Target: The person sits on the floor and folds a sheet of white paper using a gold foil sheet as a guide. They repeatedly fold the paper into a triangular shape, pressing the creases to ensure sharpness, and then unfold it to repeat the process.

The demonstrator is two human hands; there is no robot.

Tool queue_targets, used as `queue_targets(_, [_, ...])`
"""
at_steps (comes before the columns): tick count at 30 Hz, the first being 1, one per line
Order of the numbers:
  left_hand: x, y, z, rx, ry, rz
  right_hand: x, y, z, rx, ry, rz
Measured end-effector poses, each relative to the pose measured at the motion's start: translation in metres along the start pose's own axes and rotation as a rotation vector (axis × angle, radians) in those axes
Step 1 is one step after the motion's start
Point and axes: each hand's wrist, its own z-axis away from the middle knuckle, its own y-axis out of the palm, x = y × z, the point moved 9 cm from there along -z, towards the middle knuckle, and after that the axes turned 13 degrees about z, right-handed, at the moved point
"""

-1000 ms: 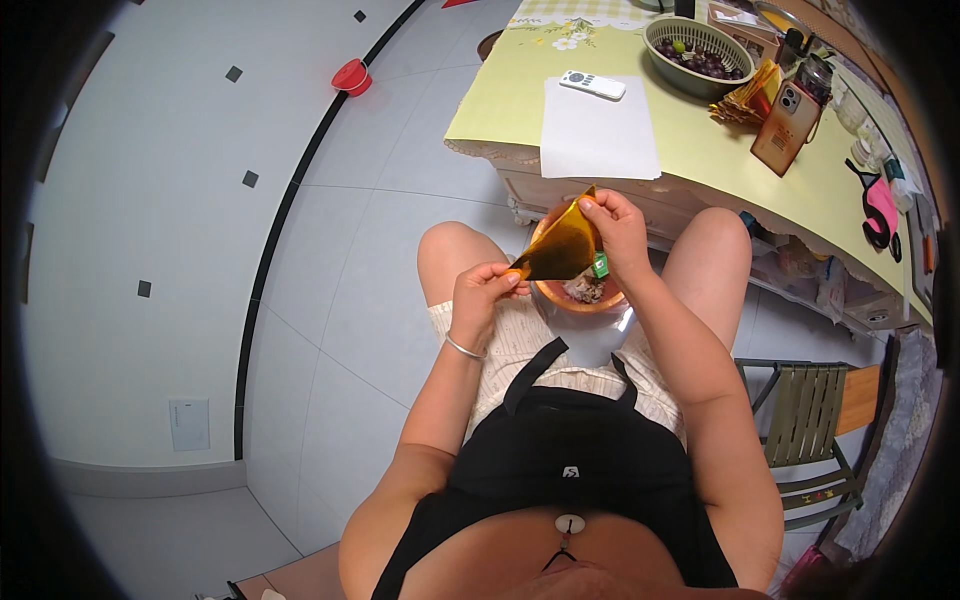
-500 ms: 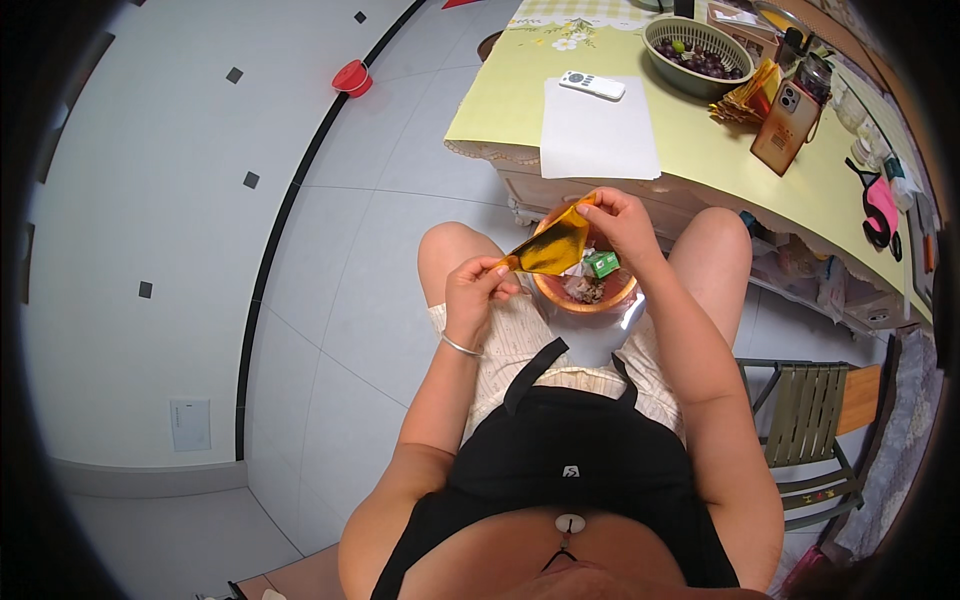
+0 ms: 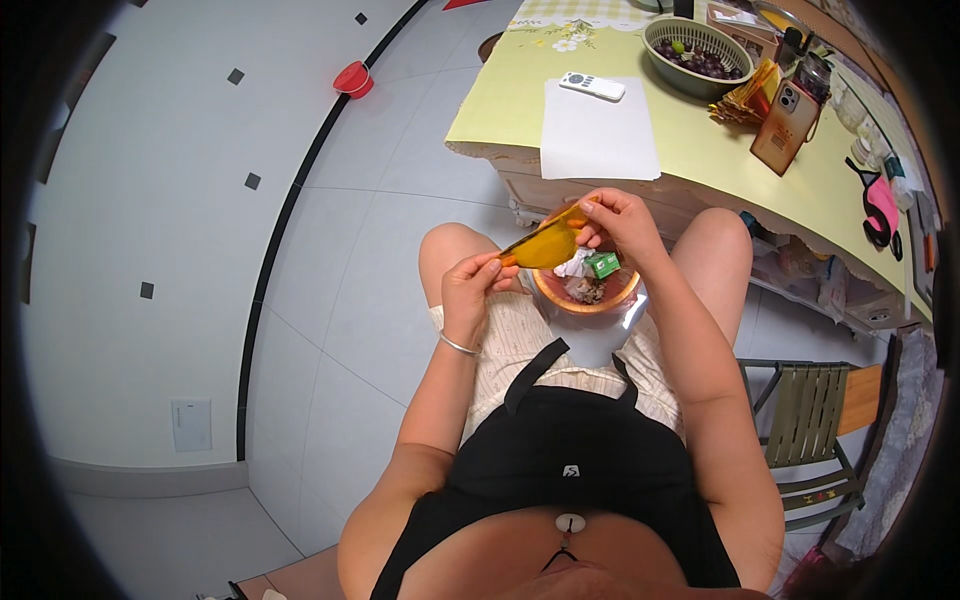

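- Far left, at nine to ten o'clock from the gold sheet (image 3: 540,247), a pale wall (image 3: 150,200) dotted with small dark diamonds meets a grey tiled floor (image 3: 340,260) along a black strip (image 3: 270,230).
- At ten o'clock a red bucket (image 3: 353,79) sits beside that strip.
- From twelve to three o'clock stretches the surface (image 3: 495,105), under a yellow-green cloth with a floral, checked far end; white paper (image 3: 598,140) and a remote (image 3: 592,86) lie at one o'clock.
- Farther right, at one to two o'clock: a grey-green bowl (image 3: 680,82) of dark round fruit (image 3: 705,66), folded gold pieces (image 3: 748,97) and a leaning phone (image 3: 786,128).
- At four o'clock, a slatted green folding chair (image 3: 808,405).
- The gold sheet is held in the air between the knees, over the orange-rimmed bin (image 3: 562,302); its long axis slants from eight to two o'clock.
- Left hand (image 3: 470,292) — fingers pinching the eight o'clock end.
- The sheet is glossy and thin, sagging along its lower edge.
- Right hand (image 3: 620,222) — fingers gripping the two o'clock end.
- Beneath, a green carton (image 3: 602,264) and crumpled white paper lie in the bin.
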Motion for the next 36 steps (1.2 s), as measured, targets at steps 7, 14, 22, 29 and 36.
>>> queue_targets(7, [0.000, 0.000, 0.000, 0.004, 0.002, 0.015, 0.006, 0.004, 0.004, 0.022, -0.011, -0.052])
queue_targets(14, [0.001, -0.008, 0.001, -0.035, 0.024, -0.064, 0.005, -0.002, 0.002, 0.050, -0.048, 0.077])
queue_targets(22, [-0.006, -0.001, 0.003, -0.024, 0.062, -0.048, 0.012, 0.000, 0.003, 0.025, -0.113, 0.041])
queue_targets(29, [-0.005, -0.008, 0.005, 0.000, 0.114, -0.078, 0.007, 0.002, 0.002, 0.048, -0.045, 0.074])
queue_targets(36, [-0.012, -0.005, 0.007, -0.018, 0.148, -0.041, 0.008, 0.005, 0.003, 0.050, -0.025, 0.057])
